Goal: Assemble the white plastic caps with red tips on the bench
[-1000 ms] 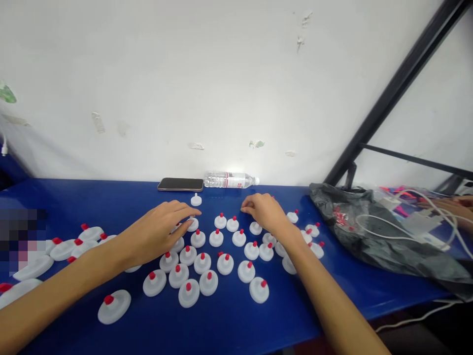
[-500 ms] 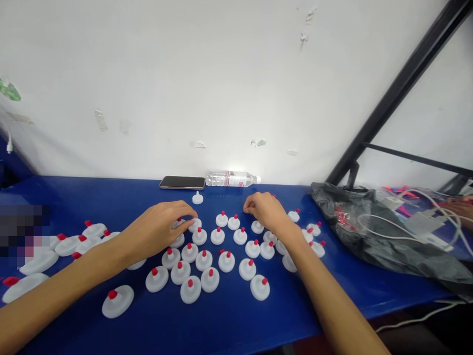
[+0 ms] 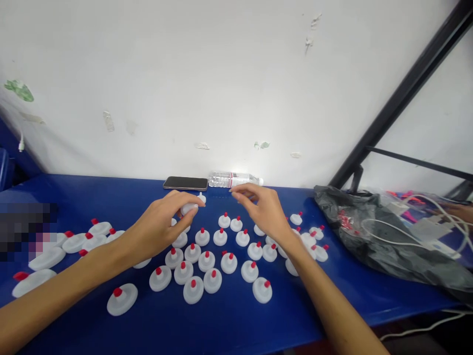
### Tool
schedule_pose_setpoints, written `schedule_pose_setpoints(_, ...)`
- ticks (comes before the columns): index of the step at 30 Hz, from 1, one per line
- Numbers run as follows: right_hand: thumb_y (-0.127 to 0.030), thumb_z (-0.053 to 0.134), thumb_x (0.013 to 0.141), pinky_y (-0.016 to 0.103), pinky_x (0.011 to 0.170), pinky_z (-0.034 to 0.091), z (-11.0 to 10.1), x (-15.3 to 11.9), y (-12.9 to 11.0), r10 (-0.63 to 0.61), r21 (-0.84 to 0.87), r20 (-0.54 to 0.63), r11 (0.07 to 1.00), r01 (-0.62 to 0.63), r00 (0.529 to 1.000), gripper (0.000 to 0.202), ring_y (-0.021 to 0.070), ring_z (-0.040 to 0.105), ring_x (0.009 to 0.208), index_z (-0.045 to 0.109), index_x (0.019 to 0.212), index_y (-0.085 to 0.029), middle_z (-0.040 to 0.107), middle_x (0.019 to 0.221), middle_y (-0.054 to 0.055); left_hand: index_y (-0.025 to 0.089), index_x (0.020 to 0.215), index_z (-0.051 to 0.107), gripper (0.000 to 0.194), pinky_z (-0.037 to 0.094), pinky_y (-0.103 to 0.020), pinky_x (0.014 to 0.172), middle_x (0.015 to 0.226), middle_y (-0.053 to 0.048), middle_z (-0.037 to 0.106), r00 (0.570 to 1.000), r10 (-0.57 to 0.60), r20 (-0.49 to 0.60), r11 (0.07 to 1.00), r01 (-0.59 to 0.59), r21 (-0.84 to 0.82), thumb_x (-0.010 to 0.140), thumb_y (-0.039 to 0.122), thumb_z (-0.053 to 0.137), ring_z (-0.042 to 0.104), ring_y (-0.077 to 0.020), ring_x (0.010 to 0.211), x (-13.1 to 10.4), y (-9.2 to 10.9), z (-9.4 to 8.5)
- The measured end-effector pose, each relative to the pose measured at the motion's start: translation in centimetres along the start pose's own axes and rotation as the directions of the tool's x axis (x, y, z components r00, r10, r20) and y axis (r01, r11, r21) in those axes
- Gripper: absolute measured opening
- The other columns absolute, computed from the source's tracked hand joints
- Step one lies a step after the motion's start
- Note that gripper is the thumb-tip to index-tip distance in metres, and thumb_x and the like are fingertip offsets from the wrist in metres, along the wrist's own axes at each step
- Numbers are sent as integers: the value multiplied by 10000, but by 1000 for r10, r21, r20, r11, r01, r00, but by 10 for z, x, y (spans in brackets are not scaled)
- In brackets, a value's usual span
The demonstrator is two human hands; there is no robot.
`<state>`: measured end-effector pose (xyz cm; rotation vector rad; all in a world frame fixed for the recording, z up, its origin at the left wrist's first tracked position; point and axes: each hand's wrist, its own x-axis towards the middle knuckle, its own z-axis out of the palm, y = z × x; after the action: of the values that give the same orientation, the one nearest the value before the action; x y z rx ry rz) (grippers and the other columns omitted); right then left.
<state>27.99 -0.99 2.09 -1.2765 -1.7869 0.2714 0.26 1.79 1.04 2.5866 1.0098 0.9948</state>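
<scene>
My left hand [image 3: 164,217] pinches a white round cap [image 3: 187,209] between thumb and fingers, raised over the table. The fingers hide part of the cap. To its right, my right hand [image 3: 260,204] hovers in front of the bottle, thumb and forefinger tips close together; anything between them is too small to make out. Below both hands, many white disc-shaped caps with red tips [image 3: 193,290] stand on the blue table [image 3: 155,325]. Just behind my left fingertips sits a white cap with no red tip visible [image 3: 201,197].
A phone [image 3: 185,184] and a clear plastic bottle [image 3: 236,179] lie along the wall. On the right, a black plastic bag [image 3: 373,256] holds small red pieces [image 3: 347,222], with a white cable across it. A black metal bar [image 3: 402,93] slants up behind it. A co-worker's hand shows at the far right.
My left hand has lifted a white cap off the table. My right hand has moved left and up, toward my left hand. The view has shifted slightly.
</scene>
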Motion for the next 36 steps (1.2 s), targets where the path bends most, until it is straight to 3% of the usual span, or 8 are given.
schedule_pose_setpoints(3, -300, 823, 960, 323, 860, 605, 10, -6, -18, -16, 345, 59, 939, -6, 998, 73, 202, 807, 934, 823, 995, -236, 856, 982, 15, 293, 1334, 753, 546, 631, -358, 826, 1116, -59, 836, 999, 40, -25, 999, -40, 9, 1048, 708, 544, 759, -228, 884, -2, -7, 3)
schedule_pose_setpoints(6, -343, 877, 910, 322, 833, 592, 18, -10, -30, -3, 480, 146, 875, -68, 989, 115, 194, 796, 907, 836, 959, -247, 850, 972, 13, 307, 1413, 723, 642, 645, -376, 856, 1150, -57, 848, 996, 62, -60, 998, -61, 14, 990, 774, 596, 782, -237, 895, -5, -12, 7)
schedule_pose_setpoints(12, -368, 944, 830, 292, 708, 546, 29, -12, -33, 50, 599, 213, 782, -171, 976, 167, 169, 749, 790, 868, 918, -248, 842, 914, 15, 306, 1405, 714, 590, 650, -353, 896, 1167, -34, 855, 983, 143, -115, 990, -140, 33, 987, 718, 651, 805, -219, 914, -10, -4, 8)
schedule_pose_setpoints(23, -425, 967, 796, 342, 863, 621, 28, -13, -30, 62, 709, 372, 625, -327, 926, 301, 205, 789, 924, 844, 1001, -241, 834, 971, 31, 272, 1454, 632, 524, 615, -242, 807, 1100, -15, 841, 923, 332, -194, 943, -318, 101, 990, 465, 778, 798, -155, 859, -13, 17, -1)
schedule_pose_setpoints(26, -431, 962, 817, 340, 905, 596, 28, -14, -30, 36, 719, 501, 539, -439, 865, 457, 192, 758, 975, 785, 1208, -276, 804, 1070, 24, 290, 1458, 612, 536, 613, -254, 844, 1141, -15, 836, 892, 392, -225, 920, -376, 113, 974, 400, 812, 788, -160, 907, -15, 25, -4)
schedule_pose_setpoints(30, -492, 861, 929, 384, 1039, 564, 30, -19, -34, -138, 748, 634, 361, -557, 761, 468, 212, 748, 1054, 771, 1317, -246, 787, 1115, 60, 282, 1360, 659, 440, 596, -274, 834, 999, 9, 795, 850, 445, -283, 895, -416, 160, 959, 335, 832, 700, -185, 941, -14, 35, -7)
schedule_pose_setpoints(33, -482, 864, 924, 406, 1108, 525, 36, -22, -36, -175, 764, 633, 296, -573, 754, 432, 233, 745, 1109, 796, 1262, -222, 780, 1133, 74, 254, 1306, 670, 364, 584, -260, 813, 963, 8, 764, 840, 453, -300, 891, -417, 180, 976, 321, 809, 649, -186, 951, -13, 38, -7)
schedule_pose_setpoints(36, -453, 929, 854, 353, 993, 558, 42, -23, -35, -163, 766, 630, 291, -573, 759, 431, 208, 755, 995, 801, 1193, -218, 779, 1022, 42, 244, 1302, 671, 379, 584, -268, 816, 925, 10, 756, 825, 477, -302, 878, -431, 209, 961, 309, 823, 636, -196, 954, -13, 39, -6)
